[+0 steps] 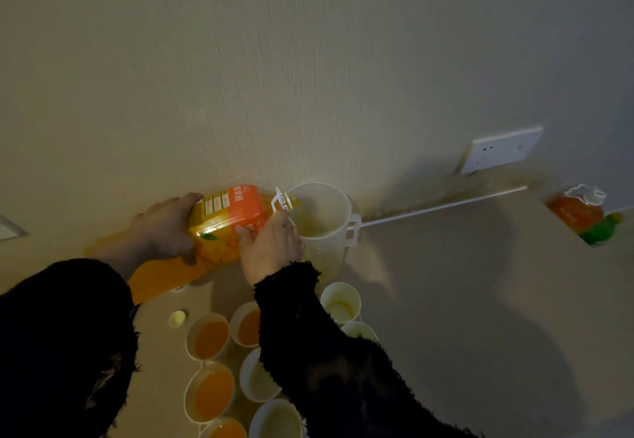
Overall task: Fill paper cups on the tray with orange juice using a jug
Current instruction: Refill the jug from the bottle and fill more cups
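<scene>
Paper cups (211, 338) cluster at the bottom edge: the left ones hold orange juice, the right ones look empty. Yellow cap (177, 318) lies just left of them. Beyond, the juice bottle (230, 218) is tipped sideways. Left hand (164, 228) wraps its base, right hand (271, 249) grips the neck end. Bottle mouth is over the rim of the jug (322, 228), which stands just right of the right hand.

Bottle (226, 221) left of jug (326, 231), mouth at its rim. Cups (209, 339) before both, cap (177, 318) to their left.
</scene>
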`<state>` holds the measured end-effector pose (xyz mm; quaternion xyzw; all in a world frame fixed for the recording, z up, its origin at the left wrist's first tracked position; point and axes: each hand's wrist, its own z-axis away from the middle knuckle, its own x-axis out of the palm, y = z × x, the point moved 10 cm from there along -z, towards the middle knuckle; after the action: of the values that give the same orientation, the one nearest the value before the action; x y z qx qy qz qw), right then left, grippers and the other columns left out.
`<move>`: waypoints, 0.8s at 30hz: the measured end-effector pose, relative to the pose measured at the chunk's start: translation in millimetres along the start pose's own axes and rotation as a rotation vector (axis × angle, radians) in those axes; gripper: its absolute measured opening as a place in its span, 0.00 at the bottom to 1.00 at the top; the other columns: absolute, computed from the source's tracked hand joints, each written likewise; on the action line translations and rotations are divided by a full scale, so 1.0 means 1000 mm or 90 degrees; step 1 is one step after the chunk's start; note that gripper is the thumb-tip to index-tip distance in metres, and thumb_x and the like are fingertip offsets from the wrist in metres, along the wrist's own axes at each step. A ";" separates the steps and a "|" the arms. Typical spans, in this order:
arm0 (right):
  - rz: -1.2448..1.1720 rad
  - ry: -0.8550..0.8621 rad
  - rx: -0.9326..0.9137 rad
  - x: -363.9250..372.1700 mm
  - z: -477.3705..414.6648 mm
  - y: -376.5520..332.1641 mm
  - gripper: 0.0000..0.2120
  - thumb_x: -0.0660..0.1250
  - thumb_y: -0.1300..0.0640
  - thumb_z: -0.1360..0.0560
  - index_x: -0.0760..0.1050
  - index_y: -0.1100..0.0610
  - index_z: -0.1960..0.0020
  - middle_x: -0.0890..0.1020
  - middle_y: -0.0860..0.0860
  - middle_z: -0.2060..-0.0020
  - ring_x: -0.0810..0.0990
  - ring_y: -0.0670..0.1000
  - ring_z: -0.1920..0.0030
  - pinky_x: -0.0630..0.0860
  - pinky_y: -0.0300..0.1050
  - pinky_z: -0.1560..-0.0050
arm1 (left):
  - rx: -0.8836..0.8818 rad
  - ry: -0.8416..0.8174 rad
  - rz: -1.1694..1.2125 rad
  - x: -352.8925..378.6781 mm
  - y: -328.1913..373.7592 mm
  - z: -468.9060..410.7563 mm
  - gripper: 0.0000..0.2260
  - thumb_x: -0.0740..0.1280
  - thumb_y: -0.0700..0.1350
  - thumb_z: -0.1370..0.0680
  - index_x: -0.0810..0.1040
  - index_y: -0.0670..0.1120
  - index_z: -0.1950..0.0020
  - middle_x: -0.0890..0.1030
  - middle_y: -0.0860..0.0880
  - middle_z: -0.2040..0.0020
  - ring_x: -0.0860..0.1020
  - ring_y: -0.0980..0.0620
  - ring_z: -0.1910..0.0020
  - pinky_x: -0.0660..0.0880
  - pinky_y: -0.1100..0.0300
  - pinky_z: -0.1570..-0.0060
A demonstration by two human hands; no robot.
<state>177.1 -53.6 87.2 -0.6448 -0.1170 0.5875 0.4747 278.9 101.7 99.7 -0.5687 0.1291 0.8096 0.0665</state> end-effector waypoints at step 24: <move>0.001 0.003 -0.008 -0.002 0.002 -0.001 0.28 0.63 0.43 0.24 0.62 0.61 0.34 0.73 0.56 0.36 0.68 0.56 0.33 0.64 0.53 0.35 | -0.006 0.004 -0.010 0.001 -0.004 -0.003 0.57 0.73 0.50 0.55 0.59 0.51 0.26 0.72 0.44 0.36 0.70 0.39 0.37 0.70 0.42 0.40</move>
<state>175.7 -53.5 89.3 -0.6491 -0.1189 0.5857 0.4706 282.1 104.4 97.5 -0.5726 0.1209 0.8079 0.0696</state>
